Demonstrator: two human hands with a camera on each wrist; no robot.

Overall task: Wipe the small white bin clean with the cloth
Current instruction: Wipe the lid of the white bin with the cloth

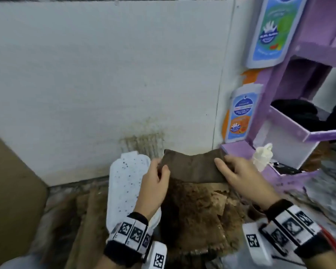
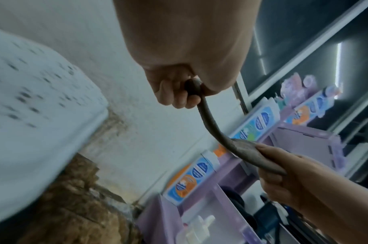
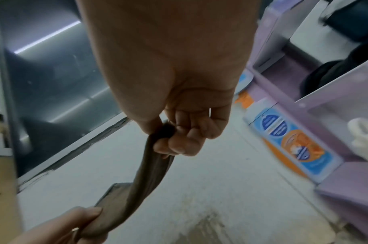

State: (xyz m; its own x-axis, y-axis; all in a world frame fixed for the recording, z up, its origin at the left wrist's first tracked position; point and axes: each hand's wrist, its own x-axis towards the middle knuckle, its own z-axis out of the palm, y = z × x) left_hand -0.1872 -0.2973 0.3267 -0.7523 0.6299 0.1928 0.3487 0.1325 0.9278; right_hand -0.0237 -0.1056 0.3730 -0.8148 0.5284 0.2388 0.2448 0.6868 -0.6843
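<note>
Against the white wall [image 1: 105,74]: one brown cloth [image 1: 194,167], stretched between two hands. Left hand [image 1: 155,181] pinches its left edge; right hand [image 1: 239,175] grips its right edge. Small white bin [image 1: 124,183], dark-speckled, leans just left of the left hand. Purple display stand [image 1: 291,133] at right.

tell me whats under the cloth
Under the cloth, stretched between left hand and right hand, lies brown crumbly debris; anything beneath that is hidden.
</note>
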